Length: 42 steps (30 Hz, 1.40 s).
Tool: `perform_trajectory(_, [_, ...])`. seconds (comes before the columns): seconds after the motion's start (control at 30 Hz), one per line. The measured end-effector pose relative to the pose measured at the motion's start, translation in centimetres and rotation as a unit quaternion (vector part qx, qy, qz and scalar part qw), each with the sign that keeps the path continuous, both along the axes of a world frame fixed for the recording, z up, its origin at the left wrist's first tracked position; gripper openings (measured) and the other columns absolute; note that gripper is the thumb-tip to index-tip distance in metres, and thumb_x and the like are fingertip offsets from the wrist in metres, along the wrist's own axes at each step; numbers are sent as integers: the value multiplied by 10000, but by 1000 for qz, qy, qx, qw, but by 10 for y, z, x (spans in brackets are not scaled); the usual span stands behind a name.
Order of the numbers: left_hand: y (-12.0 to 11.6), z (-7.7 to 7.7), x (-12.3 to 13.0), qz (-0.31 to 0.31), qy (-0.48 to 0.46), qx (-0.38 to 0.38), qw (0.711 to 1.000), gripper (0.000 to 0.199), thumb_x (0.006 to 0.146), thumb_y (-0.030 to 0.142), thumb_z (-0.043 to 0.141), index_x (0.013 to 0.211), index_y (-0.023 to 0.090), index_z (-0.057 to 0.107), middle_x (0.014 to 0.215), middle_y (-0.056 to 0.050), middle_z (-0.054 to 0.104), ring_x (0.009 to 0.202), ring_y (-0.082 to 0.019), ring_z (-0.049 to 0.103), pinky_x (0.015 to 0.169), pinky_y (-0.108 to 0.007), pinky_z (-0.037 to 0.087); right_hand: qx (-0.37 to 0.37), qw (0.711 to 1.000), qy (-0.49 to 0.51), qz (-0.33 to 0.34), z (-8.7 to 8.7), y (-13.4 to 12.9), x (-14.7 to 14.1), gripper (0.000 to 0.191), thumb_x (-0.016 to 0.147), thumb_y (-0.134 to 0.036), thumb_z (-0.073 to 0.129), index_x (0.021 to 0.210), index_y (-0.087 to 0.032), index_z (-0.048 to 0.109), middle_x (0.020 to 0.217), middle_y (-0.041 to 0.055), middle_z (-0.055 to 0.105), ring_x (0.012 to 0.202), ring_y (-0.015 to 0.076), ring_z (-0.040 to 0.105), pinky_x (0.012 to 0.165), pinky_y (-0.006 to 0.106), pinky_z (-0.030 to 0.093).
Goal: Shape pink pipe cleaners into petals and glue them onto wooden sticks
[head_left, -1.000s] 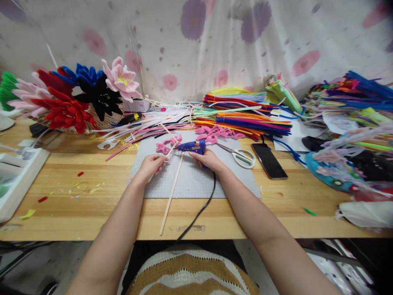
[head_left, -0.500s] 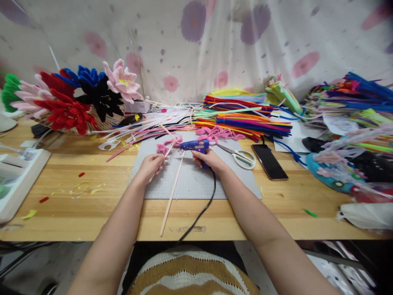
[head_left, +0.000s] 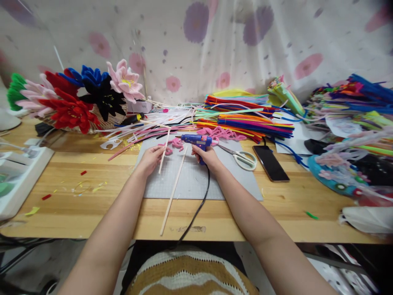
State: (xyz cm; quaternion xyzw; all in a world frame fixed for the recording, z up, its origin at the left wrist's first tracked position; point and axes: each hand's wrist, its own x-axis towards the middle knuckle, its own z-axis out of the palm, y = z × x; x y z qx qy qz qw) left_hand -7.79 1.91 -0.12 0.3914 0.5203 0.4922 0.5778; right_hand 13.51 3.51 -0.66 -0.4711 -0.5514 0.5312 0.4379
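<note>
My left hand (head_left: 152, 159) is closed on a thin pale wooden stick (head_left: 162, 159), which meets another thin stick (head_left: 153, 124) at its upper end. In my right hand (head_left: 206, 156) is a blue glue gun (head_left: 196, 140), its nozzle pointing left toward the sticks without touching them. Its black cord (head_left: 199, 209) runs down off the table's front edge. Beneath both hands lies a grey cutting mat (head_left: 192, 184), with a loose wooden stick (head_left: 173, 191) lying across its front edge. Pink fuzzy shapes (head_left: 176, 143) rest on the mat behind the hands.
Scissors (head_left: 244, 159) and a phone (head_left: 270, 163) lie to the right. Bundles of coloured pipe cleaners (head_left: 254, 125) fill the back. Fuzzy flowers (head_left: 75, 112) stand at the back left, above a white power strip (head_left: 24, 176). A blue decorated piece (head_left: 328, 176) sits far right.
The stick in my left hand has turned more upright, and its joined piece now points left. The glue gun has risen slightly. The whole view has shifted a little.
</note>
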Motion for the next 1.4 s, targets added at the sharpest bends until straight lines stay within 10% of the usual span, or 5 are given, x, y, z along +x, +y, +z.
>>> perform_trajectory(0.23, [25, 3, 6, 10, -37, 35, 999, 361, 548, 341, 752, 799, 115, 626, 589, 11, 594, 492, -76, 540, 514, -206, 440, 6, 999, -26, 22, 4, 13, 0, 401, 662, -556, 596, 635, -158, 552, 466, -28, 482, 387, 66, 398, 391, 215, 342])
perform_trajectory(0.47, [13, -4, 4, 31, 0, 11, 999, 348, 554, 364, 741, 770, 130, 598, 534, 40, 537, 372, -22, 386, 336, -148, 180, 12, 1000, 16, 15, -5, 18, -1, 385, 647, -540, 620, 668, -164, 541, 565, -19, 537, 405, 57, 412, 388, 209, 348])
perform_trajectory(1.4, [5, -2, 5, -10, 56, -11, 998, 346, 510, 369, 755, 723, 141, 604, 497, 50, 507, 366, -28, 333, 364, -178, 182, 2, 993, -116, 15, -11, 12, 5, 417, 664, -587, 586, 623, -181, 499, 479, -31, 487, 383, 76, 415, 395, 224, 340])
